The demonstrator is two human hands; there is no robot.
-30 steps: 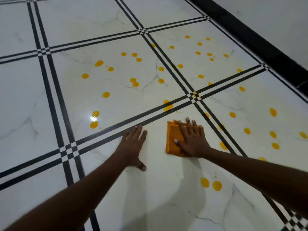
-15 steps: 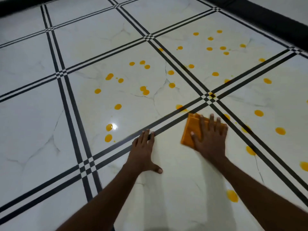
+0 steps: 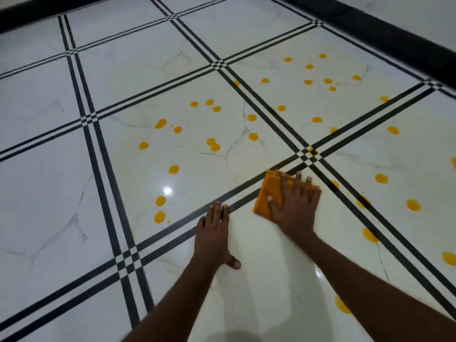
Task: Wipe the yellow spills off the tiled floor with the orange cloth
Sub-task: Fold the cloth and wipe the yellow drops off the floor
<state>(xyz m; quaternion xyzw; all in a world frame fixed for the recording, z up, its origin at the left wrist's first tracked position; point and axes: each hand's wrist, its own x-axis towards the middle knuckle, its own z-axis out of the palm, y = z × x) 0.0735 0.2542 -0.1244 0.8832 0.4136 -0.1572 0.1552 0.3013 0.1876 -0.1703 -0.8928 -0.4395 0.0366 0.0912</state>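
Pressure is applied through the right hand (image 3: 294,206), whose spread, straight fingers lie flat on the folded orange cloth (image 3: 269,193); nothing is gripped, the cloth is only pressed down. The cloth sits on the black grout lines (image 3: 246,188), just short of the crossing where a yellow drop lies. The left hand (image 3: 214,233) is laid flat on the tiled floor (image 3: 61,181) beside it, fingers straight and together, holding nothing and seemingly used as a prop.

For a clean result, the cloth is best kept flat under the whole palm and pushed through each drop in one direction, so that liquid is gathered rather than smeared along the grout. A fresh fold should probably be turned out once the face is soaked.

Yellow spills (image 3: 213,144) are scattered over the tile ahead and to the right, so most of the work appears undone. Glossy white marble-patterned tiles are seen, with a light glare (image 3: 167,190), and a dark skirting (image 3: 370,28) is run along the far wall.
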